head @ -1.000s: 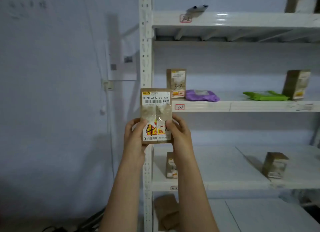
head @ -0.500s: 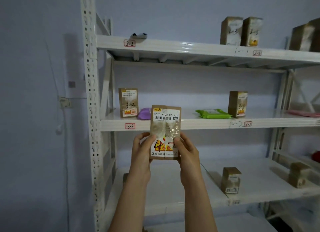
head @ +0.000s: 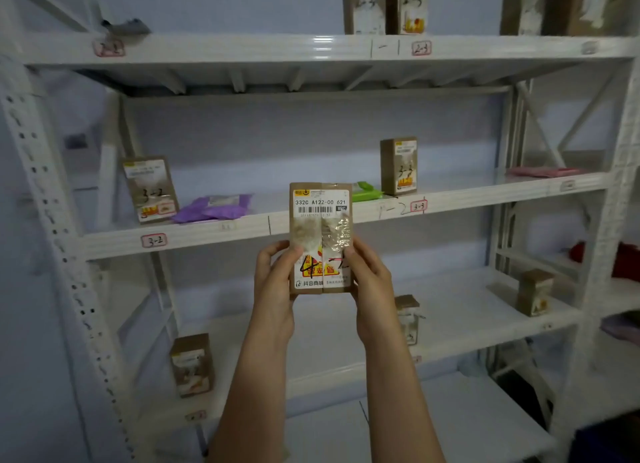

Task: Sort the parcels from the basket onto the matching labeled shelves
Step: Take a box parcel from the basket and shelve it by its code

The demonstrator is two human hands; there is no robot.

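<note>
A small brown cardboard parcel (head: 320, 220) stands upright in front of me, its white barcode label on top and "4-2" written in black near the bottom. My left hand (head: 275, 279) grips its lower left edge and my right hand (head: 369, 282) its lower right edge. Behind it stands a white metal shelf rack (head: 214, 49). Red-framed labels on the shelf edges read 3-2 (head: 154, 240), 3-3 (head: 418, 206) and 2-3 (head: 421, 48). The basket is out of view.
The middle shelf carries a brown box marked 3-2 (head: 150, 189), a purple bag (head: 214, 208), a green bag (head: 367, 191) and another box (head: 399, 165). Boxes stand on the top shelf (head: 384, 5) and on the lower shelf (head: 192, 365) (head: 533, 291). A rack upright (head: 52, 220) stands at left.
The view has swung right and closer to the rack, so more shelves and the top boxes show. Both hands keep the parcel upright in the same grip.
</note>
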